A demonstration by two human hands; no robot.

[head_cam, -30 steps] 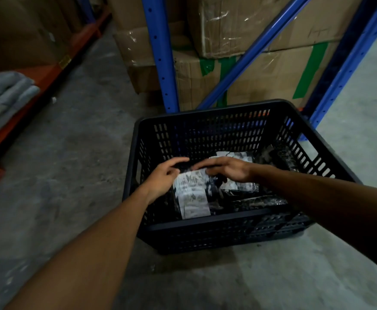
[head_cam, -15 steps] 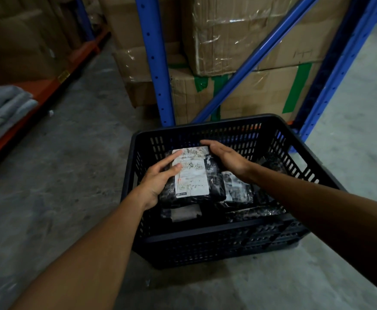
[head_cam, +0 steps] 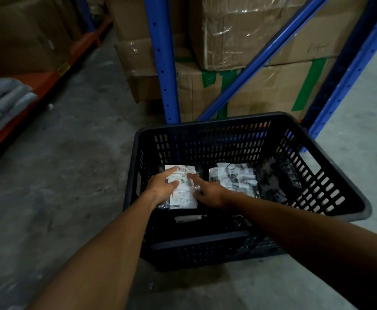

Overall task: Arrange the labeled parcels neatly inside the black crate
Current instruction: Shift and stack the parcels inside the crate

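Note:
A black slotted crate stands on the concrete floor in front of me. Inside, at its left, lies a dark parcel with a white label. My left hand rests flat on the parcel's left side, fingers spread. My right hand presses on its right edge, fingers pointing left. A second labeled parcel lies in the middle of the crate. Dark wrapped parcels sit at the right. Another parcel's label peeks out near the front wall.
Blue rack uprights and a diagonal brace stand just behind the crate, with taped cardboard boxes stacked between them. An orange rack beam and folded grey fabric are at the left. Bare concrete floor lies to the left.
The labeled parcel, held up between both hands half a second ago, now lies low at the crate's left. Both hands lie on top of it. The view has shifted left.

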